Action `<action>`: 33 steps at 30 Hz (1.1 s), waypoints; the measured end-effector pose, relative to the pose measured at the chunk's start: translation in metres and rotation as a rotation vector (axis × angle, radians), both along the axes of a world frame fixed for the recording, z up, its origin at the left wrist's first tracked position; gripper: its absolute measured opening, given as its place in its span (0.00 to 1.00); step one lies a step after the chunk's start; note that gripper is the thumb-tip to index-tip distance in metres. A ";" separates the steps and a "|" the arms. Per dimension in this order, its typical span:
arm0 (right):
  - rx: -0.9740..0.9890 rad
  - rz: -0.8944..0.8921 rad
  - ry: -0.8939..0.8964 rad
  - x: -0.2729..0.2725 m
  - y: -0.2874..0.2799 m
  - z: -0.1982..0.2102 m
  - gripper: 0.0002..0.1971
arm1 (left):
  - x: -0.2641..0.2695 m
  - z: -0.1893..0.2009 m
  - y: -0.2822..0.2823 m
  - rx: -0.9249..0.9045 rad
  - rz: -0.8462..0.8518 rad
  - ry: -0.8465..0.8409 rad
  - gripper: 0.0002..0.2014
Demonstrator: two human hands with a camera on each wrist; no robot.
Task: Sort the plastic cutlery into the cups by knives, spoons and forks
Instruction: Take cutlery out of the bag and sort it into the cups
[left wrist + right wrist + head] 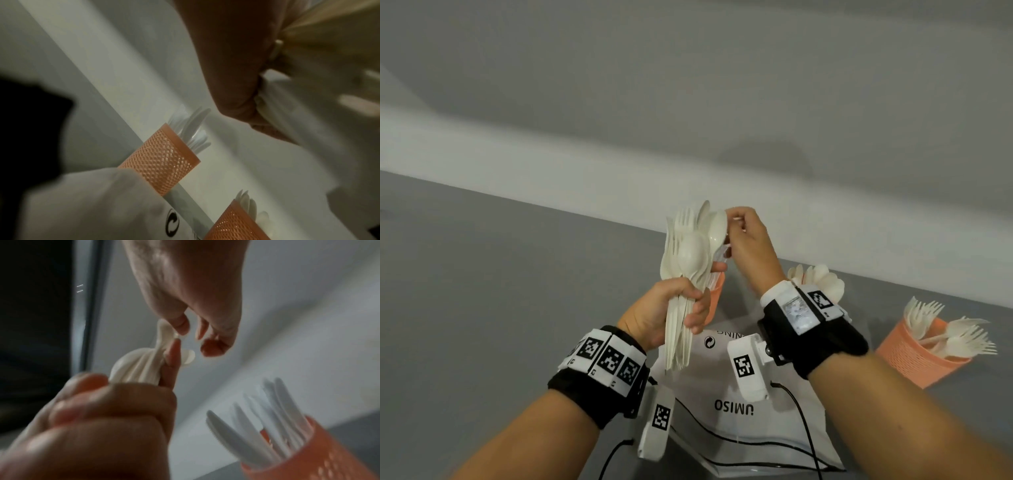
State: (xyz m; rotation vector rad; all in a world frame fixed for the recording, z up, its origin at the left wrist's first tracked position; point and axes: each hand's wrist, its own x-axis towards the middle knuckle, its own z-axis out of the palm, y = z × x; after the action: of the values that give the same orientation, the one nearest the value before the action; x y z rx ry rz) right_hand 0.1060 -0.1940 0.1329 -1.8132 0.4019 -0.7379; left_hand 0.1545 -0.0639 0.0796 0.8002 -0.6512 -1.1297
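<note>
My left hand (pixel 690 306) grips a thick bundle of white plastic cutlery (pixel 686 255) upright above the table, with spoon bowls and fork tines at its top. My right hand (pixel 731 233) pinches the bowl of one spoon (pixel 717 228) at the bundle's top right; the right wrist view shows its fingertips (pixel 180 327) on that spoon (pixel 164 334). An orange mesh cup of knives (pixel 308 459) stands just behind the left hand (pixel 715 298). A cup of spoons (pixel 820 279) sits behind my right wrist. A cup of forks (pixel 917 356) stands at the right.
A white plastic bag (pixel 722 394) with black print lies on the grey table (pixel 500 291) under my wrists. A pale wall (pixel 585 171) runs right behind the cups. Black cables (pixel 804 428) trail from the wrist cameras across the bag.
</note>
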 end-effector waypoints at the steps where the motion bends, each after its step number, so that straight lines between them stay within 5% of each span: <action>1: 0.142 0.042 0.028 -0.001 -0.001 0.000 0.11 | -0.001 0.001 0.001 -0.002 -0.031 -0.035 0.24; 6: 0.106 0.017 -0.014 -0.013 0.005 0.005 0.19 | -0.016 0.011 0.001 0.233 0.257 -0.448 0.07; 11: -0.025 0.090 0.114 -0.011 0.019 0.001 0.43 | -0.020 0.000 -0.013 0.473 0.644 -0.777 0.10; 15: 0.061 0.085 0.019 -0.012 0.018 -0.004 0.25 | -0.027 0.002 -0.016 0.422 0.638 -0.780 0.17; 22: 0.185 0.368 -0.005 -0.025 0.010 -0.007 0.21 | -0.029 0.008 -0.007 0.274 0.197 -0.501 0.11; 26: 0.066 0.238 -0.046 -0.023 0.005 -0.009 0.18 | -0.029 0.000 -0.016 0.426 0.391 -0.604 0.07; 29: -0.087 0.041 -0.074 -0.019 -0.003 -0.004 0.11 | -0.029 -0.003 -0.023 0.475 0.597 -0.667 0.11; 33: -0.142 -0.001 -0.083 -0.016 -0.014 0.010 0.04 | -0.027 -0.003 -0.022 0.484 0.693 -0.754 0.17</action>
State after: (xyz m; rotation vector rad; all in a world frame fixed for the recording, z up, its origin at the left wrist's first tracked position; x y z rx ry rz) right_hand 0.0895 -0.2075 0.1431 -1.9079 0.3028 -0.8578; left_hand 0.1272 -0.0863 0.0767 1.7477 -0.6294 -0.3097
